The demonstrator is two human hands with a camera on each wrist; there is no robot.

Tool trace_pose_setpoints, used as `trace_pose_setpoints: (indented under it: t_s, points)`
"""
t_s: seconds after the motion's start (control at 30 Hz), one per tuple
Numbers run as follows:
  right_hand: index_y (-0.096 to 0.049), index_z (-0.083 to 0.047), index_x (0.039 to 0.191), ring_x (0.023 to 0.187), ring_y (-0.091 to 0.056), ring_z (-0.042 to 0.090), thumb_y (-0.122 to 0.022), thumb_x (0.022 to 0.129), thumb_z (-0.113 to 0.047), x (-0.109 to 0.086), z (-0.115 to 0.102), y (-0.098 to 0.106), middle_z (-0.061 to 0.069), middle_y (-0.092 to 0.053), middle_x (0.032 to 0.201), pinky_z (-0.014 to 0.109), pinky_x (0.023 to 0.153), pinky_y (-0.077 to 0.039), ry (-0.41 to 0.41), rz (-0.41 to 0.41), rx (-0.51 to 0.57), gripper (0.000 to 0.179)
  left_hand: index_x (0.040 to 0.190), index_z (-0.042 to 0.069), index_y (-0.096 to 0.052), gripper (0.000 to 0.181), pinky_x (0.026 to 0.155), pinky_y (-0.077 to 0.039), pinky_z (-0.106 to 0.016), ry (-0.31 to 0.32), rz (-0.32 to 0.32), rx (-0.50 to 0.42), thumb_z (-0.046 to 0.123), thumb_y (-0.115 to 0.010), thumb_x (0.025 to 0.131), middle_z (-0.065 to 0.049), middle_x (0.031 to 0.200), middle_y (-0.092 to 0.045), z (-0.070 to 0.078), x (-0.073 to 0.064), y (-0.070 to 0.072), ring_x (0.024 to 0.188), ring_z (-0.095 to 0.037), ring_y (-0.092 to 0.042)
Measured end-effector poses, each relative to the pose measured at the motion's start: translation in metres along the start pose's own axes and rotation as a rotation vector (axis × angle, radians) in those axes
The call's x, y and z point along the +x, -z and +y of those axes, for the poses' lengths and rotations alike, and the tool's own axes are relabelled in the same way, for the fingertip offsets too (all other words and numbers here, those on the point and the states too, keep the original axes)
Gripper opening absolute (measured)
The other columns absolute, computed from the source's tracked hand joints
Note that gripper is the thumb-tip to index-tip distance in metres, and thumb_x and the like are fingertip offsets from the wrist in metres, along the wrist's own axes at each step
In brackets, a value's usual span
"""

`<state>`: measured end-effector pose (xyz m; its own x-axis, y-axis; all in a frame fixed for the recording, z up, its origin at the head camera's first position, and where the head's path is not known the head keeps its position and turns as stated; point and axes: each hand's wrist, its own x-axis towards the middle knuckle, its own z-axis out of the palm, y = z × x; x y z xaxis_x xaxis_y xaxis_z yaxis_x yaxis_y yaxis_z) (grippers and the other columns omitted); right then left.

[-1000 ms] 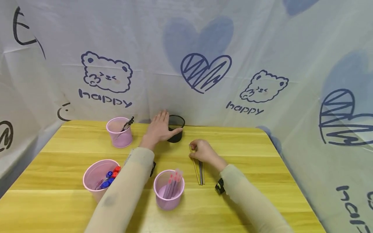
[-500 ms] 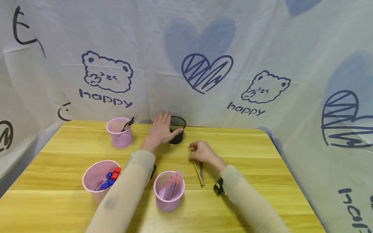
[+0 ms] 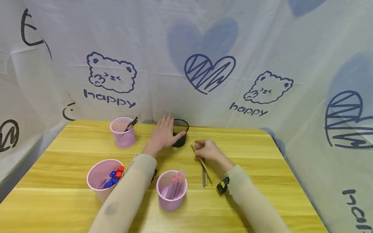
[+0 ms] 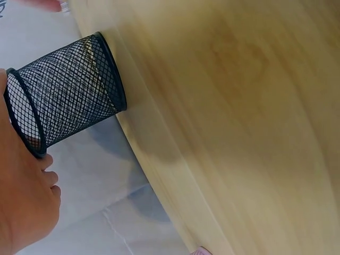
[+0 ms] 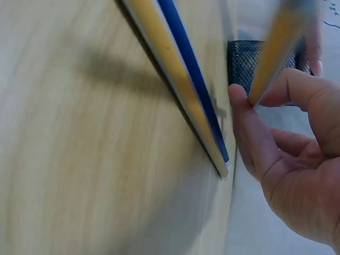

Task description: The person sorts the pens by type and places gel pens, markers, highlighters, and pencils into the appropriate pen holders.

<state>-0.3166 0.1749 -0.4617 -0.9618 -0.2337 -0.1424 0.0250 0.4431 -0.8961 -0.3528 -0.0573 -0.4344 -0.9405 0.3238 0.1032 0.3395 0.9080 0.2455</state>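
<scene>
My left hand (image 3: 163,134) rests against the left side of a black mesh pen holder (image 3: 179,141), fingers straight and thumb spread across its front. In the left wrist view the mesh pen holder (image 4: 69,87) stands upright by the table's far edge. Just to its right, my right hand (image 3: 210,151) pinches a yellow pencil (image 3: 208,171) between thumb and forefinger, near its upper end. That pencil (image 5: 279,48) is lifted and tilted in the right wrist view. Below it lie other pencils, a yellow one (image 5: 172,58) and a blue one (image 5: 186,53), side by side on the table.
A pink cup (image 3: 169,204) holding pink-tipped pens stands at the front middle. Another pink cup (image 3: 94,179) with red- and blue-capped markers is at left, partly behind my left sleeve. A third pink cup (image 3: 123,139) holds black pens. A patterned cloth (image 3: 163,87) hangs behind the table.
The pencil in my right hand has come up off the others, and its lower end has swung to the right. My left hand stays at the mesh pen holder.
</scene>
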Motion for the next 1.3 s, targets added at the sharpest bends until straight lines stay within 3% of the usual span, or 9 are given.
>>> trace_pose_setpoints:
  t_s: [0.13,0.33,0.6,0.87,1.03,1.3]
  points:
    - [-0.056,0.005,0.146,0.070,-0.066,0.019,-0.064,0.079,0.011,-0.005,0.000,0.005,0.026,-0.068,0.116,0.025,0.059,-0.058,0.035,0.055,0.090,0.067,0.164,-0.003,-0.015,0.101,0.131,-0.005,-0.048,0.002,-0.003,0.005,0.074,-0.032,0.102,-0.020,0.173,-0.004,0.000,0.000,-0.001,0.160,-0.036,-0.003]
    - [-0.051,-0.001,0.152,0.090,-0.071,0.037,-0.062,0.087,0.013,-0.011,-0.007,0.017,0.029,-0.062,0.122,0.036,0.074,-0.066,0.145,0.109,0.173,0.067,0.164,-0.003,-0.015,0.100,0.131,-0.007,-0.048,0.002,0.007,0.002,0.073,-0.034,0.102,-0.020,0.173,-0.005,-0.001,-0.002,-0.001,0.160,-0.037,-0.003]
    - [-0.048,-0.007,0.156,0.082,-0.073,0.011,-0.060,0.090,0.015,-0.020,-0.028,0.032,0.030,-0.060,0.126,0.036,0.079,-0.065,0.273,0.218,0.235,0.071,0.165,-0.003,-0.013,0.101,0.131,-0.004,-0.048,0.002,-0.006,-0.015,0.074,-0.032,0.102,-0.019,0.174,-0.002,-0.002,-0.002,-0.003,0.160,-0.036,0.000]
    - [-0.049,-0.008,0.152,0.091,-0.075,0.024,-0.059,0.092,0.015,-0.021,-0.055,0.043,0.030,-0.060,0.126,0.033,0.080,-0.065,0.454,0.369,0.322,0.065,0.165,-0.002,-0.011,0.101,0.131,-0.003,-0.047,0.002,-0.008,-0.022,0.074,-0.032,0.102,-0.018,0.174,0.000,-0.004,-0.002,-0.005,0.161,-0.035,0.001]
    - [-0.050,-0.010,0.147,0.091,-0.074,0.019,-0.062,0.096,0.011,-0.018,-0.066,0.048,0.025,-0.061,0.121,0.036,0.082,-0.065,0.592,0.469,0.358,0.056,0.164,-0.004,-0.012,0.101,0.131,-0.004,-0.047,-0.013,0.005,-0.029,0.074,-0.033,0.102,-0.019,0.174,-0.001,-0.002,-0.003,-0.003,0.160,-0.036,0.000]
    - [-0.043,-0.002,0.144,0.096,-0.074,0.025,-0.065,0.099,0.005,-0.006,-0.084,0.044,0.016,-0.062,0.115,0.037,0.089,-0.063,0.705,0.521,0.458,0.050,0.165,-0.003,-0.011,0.101,0.131,-0.005,-0.046,-0.005,0.001,-0.019,0.074,-0.032,0.102,-0.018,0.174,-0.001,-0.001,-0.002,-0.003,0.161,-0.035,0.000]
